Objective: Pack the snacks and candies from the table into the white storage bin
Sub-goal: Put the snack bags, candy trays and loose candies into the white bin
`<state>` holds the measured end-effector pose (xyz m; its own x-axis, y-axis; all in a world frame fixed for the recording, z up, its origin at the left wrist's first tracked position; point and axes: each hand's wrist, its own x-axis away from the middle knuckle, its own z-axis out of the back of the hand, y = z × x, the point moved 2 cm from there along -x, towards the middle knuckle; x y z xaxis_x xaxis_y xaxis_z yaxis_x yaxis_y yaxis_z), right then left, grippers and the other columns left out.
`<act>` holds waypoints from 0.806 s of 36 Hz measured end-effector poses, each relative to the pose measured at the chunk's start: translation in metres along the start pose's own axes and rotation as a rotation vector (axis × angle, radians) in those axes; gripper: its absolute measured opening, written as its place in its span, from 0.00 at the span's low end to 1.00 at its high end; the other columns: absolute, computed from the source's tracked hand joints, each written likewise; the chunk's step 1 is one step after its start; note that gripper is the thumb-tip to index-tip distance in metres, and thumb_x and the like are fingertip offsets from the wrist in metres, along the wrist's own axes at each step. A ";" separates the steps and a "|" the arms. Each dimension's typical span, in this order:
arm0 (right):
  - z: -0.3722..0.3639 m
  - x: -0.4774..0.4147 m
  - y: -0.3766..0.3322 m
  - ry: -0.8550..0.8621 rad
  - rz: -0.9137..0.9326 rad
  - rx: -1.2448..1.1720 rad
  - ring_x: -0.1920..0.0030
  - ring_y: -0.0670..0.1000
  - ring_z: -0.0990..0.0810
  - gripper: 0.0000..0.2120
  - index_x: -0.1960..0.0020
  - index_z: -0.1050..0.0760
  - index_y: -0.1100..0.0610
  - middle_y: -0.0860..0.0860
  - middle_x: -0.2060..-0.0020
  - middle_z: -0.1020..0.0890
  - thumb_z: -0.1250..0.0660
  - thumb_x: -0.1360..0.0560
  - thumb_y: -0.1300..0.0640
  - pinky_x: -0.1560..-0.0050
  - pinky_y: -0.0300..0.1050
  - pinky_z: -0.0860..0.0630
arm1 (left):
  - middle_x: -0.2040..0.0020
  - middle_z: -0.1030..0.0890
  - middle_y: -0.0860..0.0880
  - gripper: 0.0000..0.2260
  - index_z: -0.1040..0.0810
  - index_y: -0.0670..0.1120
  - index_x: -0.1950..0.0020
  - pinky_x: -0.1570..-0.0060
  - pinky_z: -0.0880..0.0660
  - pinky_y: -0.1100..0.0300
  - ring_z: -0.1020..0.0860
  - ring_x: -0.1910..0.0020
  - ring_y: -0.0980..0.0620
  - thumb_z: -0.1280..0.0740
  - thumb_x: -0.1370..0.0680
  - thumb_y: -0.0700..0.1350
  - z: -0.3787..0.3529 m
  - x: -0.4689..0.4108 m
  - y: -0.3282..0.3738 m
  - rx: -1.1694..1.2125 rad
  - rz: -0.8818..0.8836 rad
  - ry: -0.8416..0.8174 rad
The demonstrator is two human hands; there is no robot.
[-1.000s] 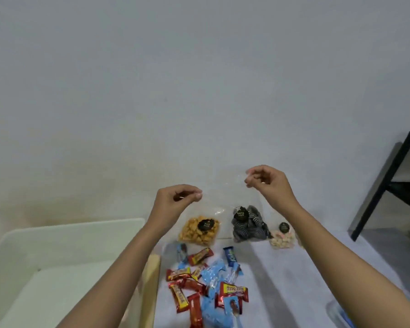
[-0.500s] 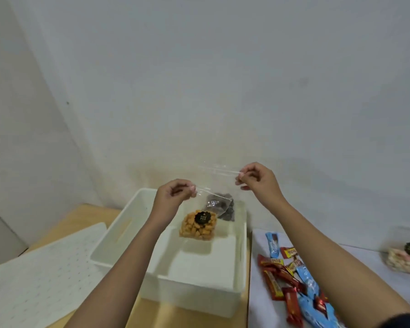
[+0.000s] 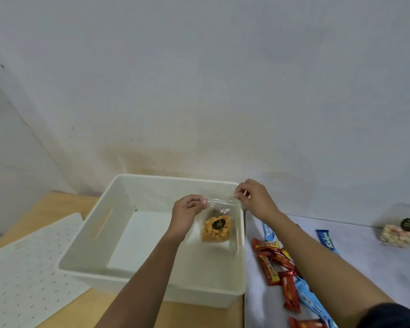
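Observation:
The white storage bin (image 3: pixel 100 233) stands on the wooden table, its floor bare on the left. My left hand (image 3: pixel 187 213) and my right hand (image 3: pixel 253 197) each pinch a top corner of clear plastic snack bags. The bag of orange snacks (image 3: pixel 216 229) with a black round label hangs inside the bin near its right wall. A darker bag (image 3: pixel 219 211) shows just behind it, mostly hidden. Red candy bars (image 3: pixel 270 263) and blue wrapped bars (image 3: pixel 327 242) lie on the grey cloth right of the bin.
A clear bag of pale snacks (image 3: pixel 398 235) with a black label sits at the far right. A white perforated sheet (image 3: pixel 26 268) lies left of the bin. The wall rises right behind the bin.
Both hands have lowered the bags from above the bin down into it, toward its right side. The view has tilted closer to the bin.

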<state>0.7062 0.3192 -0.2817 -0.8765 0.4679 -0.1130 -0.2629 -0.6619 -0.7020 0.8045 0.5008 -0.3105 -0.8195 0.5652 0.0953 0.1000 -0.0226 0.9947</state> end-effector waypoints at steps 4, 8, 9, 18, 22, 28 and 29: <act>-0.007 -0.012 0.005 -0.022 -0.010 0.085 0.53 0.50 0.27 0.06 0.56 0.19 0.57 0.49 0.58 0.26 0.35 0.25 0.61 0.51 0.47 0.27 | 0.60 0.18 0.45 0.06 0.19 0.43 0.59 0.61 0.25 0.70 0.20 0.60 0.52 0.30 0.29 0.32 -0.002 -0.013 -0.013 0.012 0.046 0.045; -0.010 -0.022 0.009 0.027 -0.079 0.071 0.54 0.51 0.25 0.06 0.56 0.18 0.56 0.51 0.57 0.27 0.34 0.25 0.59 0.52 0.47 0.26 | 0.60 0.18 0.44 0.04 0.19 0.39 0.55 0.62 0.26 0.69 0.20 0.61 0.53 0.28 0.29 0.35 -0.002 -0.025 -0.029 -0.005 0.083 0.099; -0.010 -0.025 0.009 0.038 -0.091 0.069 0.55 0.50 0.25 0.06 0.56 0.18 0.56 0.51 0.57 0.27 0.34 0.25 0.59 0.52 0.46 0.26 | 0.61 0.18 0.44 0.05 0.19 0.37 0.54 0.63 0.25 0.70 0.21 0.63 0.56 0.28 0.29 0.35 -0.001 -0.027 -0.032 -0.021 0.077 0.115; -0.022 -0.029 0.018 0.116 -0.127 0.031 0.57 0.48 0.29 0.05 0.55 0.19 0.58 0.51 0.58 0.31 0.34 0.25 0.60 0.55 0.38 0.34 | 0.66 0.20 0.49 0.04 0.17 0.39 0.58 0.63 0.27 0.65 0.24 0.68 0.56 0.27 0.30 0.39 -0.004 -0.035 -0.047 -0.083 0.034 0.300; -0.024 -0.030 0.022 0.135 -0.141 0.011 0.55 0.48 0.30 0.05 0.53 0.19 0.58 0.52 0.56 0.31 0.34 0.25 0.60 0.54 0.38 0.34 | 0.65 0.19 0.47 0.03 0.17 0.40 0.58 0.62 0.26 0.66 0.23 0.66 0.55 0.27 0.30 0.39 -0.008 -0.042 -0.047 -0.105 0.041 0.311; -0.027 -0.028 0.024 0.166 -0.159 -0.062 0.55 0.49 0.29 0.05 0.52 0.19 0.58 0.53 0.54 0.31 0.33 0.25 0.60 0.51 0.36 0.34 | 0.61 0.20 0.46 0.04 0.19 0.41 0.56 0.65 0.29 0.77 0.24 0.63 0.53 0.29 0.28 0.40 -0.012 -0.044 -0.053 -0.202 0.014 0.343; -0.027 -0.027 0.024 0.169 -0.162 -0.074 0.54 0.49 0.29 0.05 0.52 0.19 0.58 0.53 0.54 0.31 0.33 0.25 0.61 0.51 0.36 0.34 | 0.61 0.21 0.46 0.04 0.19 0.40 0.55 0.65 0.29 0.76 0.25 0.62 0.52 0.29 0.28 0.40 -0.013 -0.043 -0.053 -0.216 0.004 0.342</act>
<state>0.7343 0.3068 -0.3143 -0.7434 0.6603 -0.1063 -0.3593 -0.5284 -0.7692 0.8272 0.4673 -0.3667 -0.9634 0.2589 0.0697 0.0120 -0.2178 0.9759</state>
